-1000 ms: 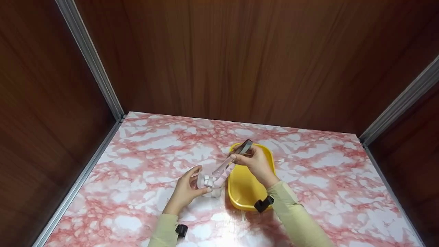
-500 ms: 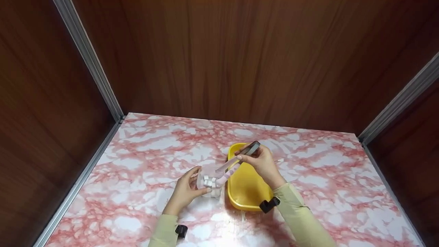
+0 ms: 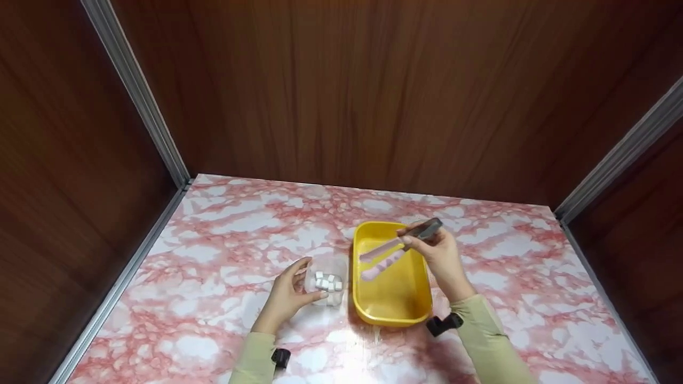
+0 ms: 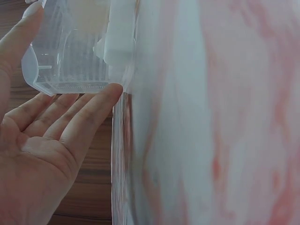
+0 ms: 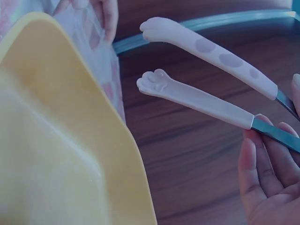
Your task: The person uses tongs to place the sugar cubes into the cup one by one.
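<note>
My left hand [image 3: 287, 296] grips the near left side of a clear plastic container [image 3: 330, 262], thumb on one side and fingers on the other. Several small white cubes [image 3: 328, 283] lie inside it. From my right hand [image 3: 444, 262], a pair of tongs [image 3: 385, 265] points left over the yellow basin [image 3: 394, 313]. The tongs have a metal bend and pale pink arms shaped like cat paws. In the right wrist view the paw tips [image 5: 153, 82] stand apart with nothing between them. The left wrist view shows the container's ribbed wall [image 4: 77, 70] against the fingers.
The basin stands directly right of the container on a red-and-white marbled tabletop [image 3: 235, 240]. Brown wood-grain panels [image 3: 341, 96] rise at the back and both sides, with metal rails [image 3: 133, 85] along the corners.
The tongs have come out of the container and moved right over the basin with my right hand, their arms spreading wider. My left hand and the container stay nearly where they were.
</note>
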Demonstrator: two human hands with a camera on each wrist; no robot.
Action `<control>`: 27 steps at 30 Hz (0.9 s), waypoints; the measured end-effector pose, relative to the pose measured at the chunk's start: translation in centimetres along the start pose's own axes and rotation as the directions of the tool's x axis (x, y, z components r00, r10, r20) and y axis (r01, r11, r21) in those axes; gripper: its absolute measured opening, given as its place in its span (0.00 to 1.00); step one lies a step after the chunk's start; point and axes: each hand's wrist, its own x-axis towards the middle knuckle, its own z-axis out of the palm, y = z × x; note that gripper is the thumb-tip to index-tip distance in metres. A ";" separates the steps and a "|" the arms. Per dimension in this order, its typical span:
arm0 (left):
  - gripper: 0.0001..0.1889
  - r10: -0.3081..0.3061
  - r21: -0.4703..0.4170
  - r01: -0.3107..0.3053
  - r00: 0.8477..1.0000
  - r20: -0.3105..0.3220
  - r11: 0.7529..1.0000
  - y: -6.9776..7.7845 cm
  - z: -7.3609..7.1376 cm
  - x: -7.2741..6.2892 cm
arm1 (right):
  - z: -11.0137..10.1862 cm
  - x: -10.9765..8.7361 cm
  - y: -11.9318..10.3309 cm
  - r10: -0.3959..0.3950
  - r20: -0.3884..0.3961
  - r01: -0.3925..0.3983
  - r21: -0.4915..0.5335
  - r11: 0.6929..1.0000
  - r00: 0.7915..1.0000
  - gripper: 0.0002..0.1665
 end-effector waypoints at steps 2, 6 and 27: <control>0.45 0.001 -0.003 -0.001 1.000 -0.002 1.000 0.0 0.0 -0.1 | -0.8 -0.3 -0.3 -0.014 -0.020 0.014 -0.001 1.000 1.000 0.22; 0.44 0.001 0.012 -0.001 1.000 -0.013 1.000 0.0 -0.1 -0.1 | -2.4 -0.9 -0.8 -0.039 -0.053 0.039 0.010 0.999 0.998 0.20; 0.47 0.004 0.007 -0.004 1.000 -0.005 1.000 0.0 0.0 0.0 | -10.4 -6.3 -1.4 -0.063 -0.298 0.115 0.162 0.980 0.953 0.17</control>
